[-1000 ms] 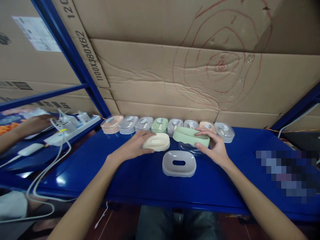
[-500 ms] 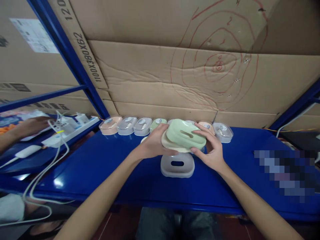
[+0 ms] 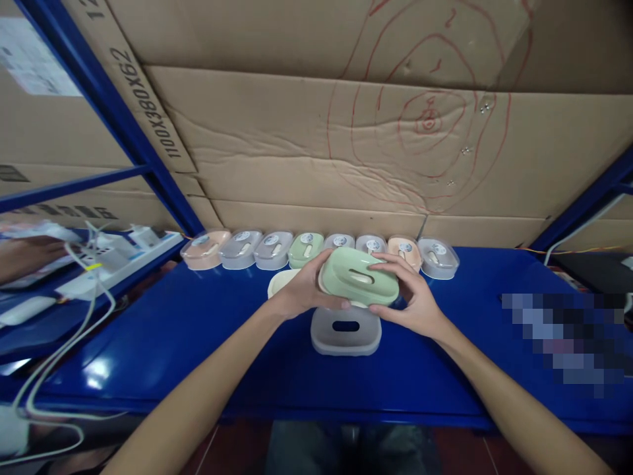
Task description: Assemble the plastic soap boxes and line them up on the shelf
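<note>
Between my two hands is a light green plastic soap dish (image 3: 363, 274) with an oval slot, its cream lower part barely showing beneath. My left hand (image 3: 309, 284) is closed around its left end, thumb along the front. My right hand (image 3: 413, 290) grips the right end, fingers over the top and thumb at the lower front edge. A grey slotted tray (image 3: 346, 340) lies on the blue table just below them. Behind my left wrist, a cream plastic piece (image 3: 279, 282) sits partly hidden.
Several pastel soap boxes with clear covers, such as a peach box (image 3: 205, 251) and a grey box (image 3: 438, 258), line the table's back edge. Cardboard (image 3: 297, 132) stands behind. Left are a power strip (image 3: 93, 280), white cables and another person's hand (image 3: 34, 257).
The green piece, earlier tilted and offset above the cream part, now sits lower and level over it. My view has shifted slightly; both hands keep their grip.
</note>
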Motion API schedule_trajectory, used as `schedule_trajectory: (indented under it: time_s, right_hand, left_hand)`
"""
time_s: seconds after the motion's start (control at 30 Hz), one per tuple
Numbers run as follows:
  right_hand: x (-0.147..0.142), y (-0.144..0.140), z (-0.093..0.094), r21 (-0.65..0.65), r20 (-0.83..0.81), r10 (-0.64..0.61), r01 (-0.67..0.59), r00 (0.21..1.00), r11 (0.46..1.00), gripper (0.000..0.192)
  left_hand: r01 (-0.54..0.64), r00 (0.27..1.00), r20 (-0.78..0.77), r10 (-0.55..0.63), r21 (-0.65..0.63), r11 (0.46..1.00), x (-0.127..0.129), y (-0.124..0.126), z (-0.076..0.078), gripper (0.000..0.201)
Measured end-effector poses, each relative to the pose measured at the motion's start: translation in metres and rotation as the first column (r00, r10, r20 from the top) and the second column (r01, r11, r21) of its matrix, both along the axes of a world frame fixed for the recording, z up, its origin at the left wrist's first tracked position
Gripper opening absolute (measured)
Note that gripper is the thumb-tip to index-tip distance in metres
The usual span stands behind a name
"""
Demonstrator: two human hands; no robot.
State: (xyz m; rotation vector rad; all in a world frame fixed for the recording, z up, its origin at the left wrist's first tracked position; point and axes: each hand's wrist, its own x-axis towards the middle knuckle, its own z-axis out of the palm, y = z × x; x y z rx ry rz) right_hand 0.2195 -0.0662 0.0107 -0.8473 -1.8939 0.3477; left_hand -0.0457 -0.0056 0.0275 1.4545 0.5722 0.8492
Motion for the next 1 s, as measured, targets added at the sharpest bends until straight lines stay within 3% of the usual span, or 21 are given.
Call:
schedule_trajectory:
  time_s: [0.1, 0.23, 0.33, 0.47, 0.6, 0.73, 0.87, 1.0]
  right_hand:
    - [0.001, 0.0, -0.002, 0.053, 0.084, -0.034, 0.03, 0.996, 0.998, 0.063]
    - [0.004, -0.002, -0.003, 0.121, 0.229, -0.043, 0.015, 0.972, 0.992, 0.069]
    - [0.005, -0.003, -0.001, 0.108, 0.266, -0.027, -0.002, 0.964, 0.994, 0.074]
    - [-0.001, -0.003, -0.001, 0.013, 0.118, -0.011, 0.01, 0.993, 1.0, 0.08]
    - [-0.006, 0.005, -0.011, -0.179, -0.195, -0.076, 0.041, 0.978, 0.983, 0.055]
    - [-0.007, 0.013, -0.02, -0.269, -0.281, -0.098, 0.02, 0.955, 0.963, 0.045]
    - [0.005, 0.014, -0.015, -0.154, -0.168, -0.138, 0.113, 0.976, 0.982, 0.04]
    - [0.026, 0.015, -0.008, 0.045, 0.191, -0.197, 0.192, 0.962, 0.98, 0.037]
  left_hand:
    - [-0.002, 0.995, 0.098, 0.014, -0.116, 0.993, 0.002, -0.003, -0.001, 0.096]
    - [-0.023, 0.984, 0.161, 0.075, -0.3, 0.954, 0.01, -0.007, -0.003, 0.052]
    - [-0.038, 0.986, 0.138, 0.09, -0.34, 0.94, 0.012, -0.008, -0.004, 0.043]
    - [-0.039, 0.988, 0.127, 0.088, -0.346, 0.937, 0.011, -0.007, -0.005, 0.049]
    - [-0.013, 0.991, 0.12, 0.053, -0.312, 0.95, 0.011, -0.006, -0.007, 0.051]
    - [-0.008, 0.992, 0.12, 0.044, -0.282, 0.959, 0.012, -0.006, -0.007, 0.05]
    - [-0.065, 0.986, 0.127, 0.107, -0.299, 0.952, 0.005, 0.0, -0.004, 0.047]
    - [-0.2, 0.942, 0.2, 0.271, -0.313, 0.928, -0.008, 0.014, 0.0, 0.042]
